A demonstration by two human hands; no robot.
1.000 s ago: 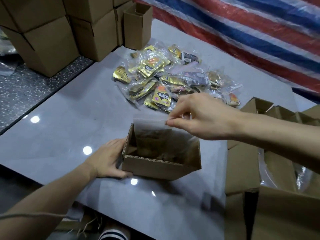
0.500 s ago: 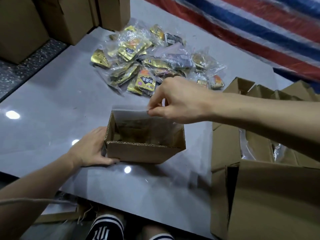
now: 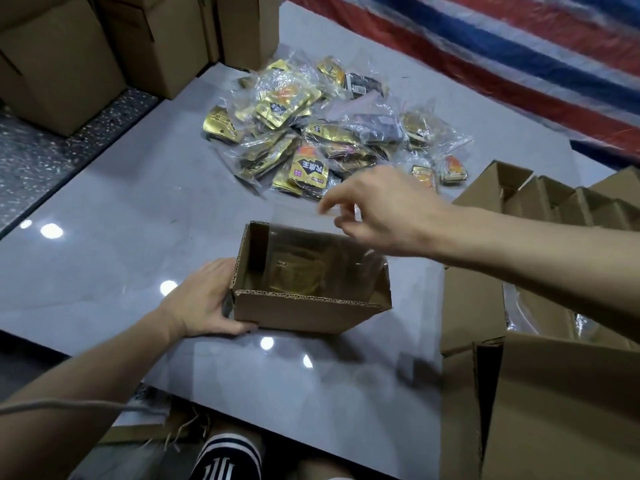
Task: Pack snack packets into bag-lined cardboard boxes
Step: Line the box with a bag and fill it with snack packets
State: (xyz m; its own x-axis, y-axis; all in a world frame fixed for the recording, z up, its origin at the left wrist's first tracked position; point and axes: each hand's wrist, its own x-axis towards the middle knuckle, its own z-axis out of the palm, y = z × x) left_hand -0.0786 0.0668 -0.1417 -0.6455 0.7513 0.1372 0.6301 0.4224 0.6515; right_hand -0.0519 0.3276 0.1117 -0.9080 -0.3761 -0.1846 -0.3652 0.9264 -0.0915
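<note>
Moved: right hand (image 3: 391, 216) has lifted from the far rim of the cardboard box (image 3: 311, 310), and the liner bag (image 3: 304, 251) sits lower inside it.
Left hand (image 3: 204, 303): fingers curled round the box's near-left corner.
Box: lined; contents unclear through the film.
Right hand: fingers (image 3: 329, 206) half curled and blurred; grip on the bag's edge cannot be told.
Snack packets (image 3: 325, 133): heaped beyond the box, apparently all still to pack.
Spare boxes (image 3: 540, 199): at right, waiting.

right hand (image 3: 388, 209) has risen above the box (image 3: 304, 313) rim.
</note>
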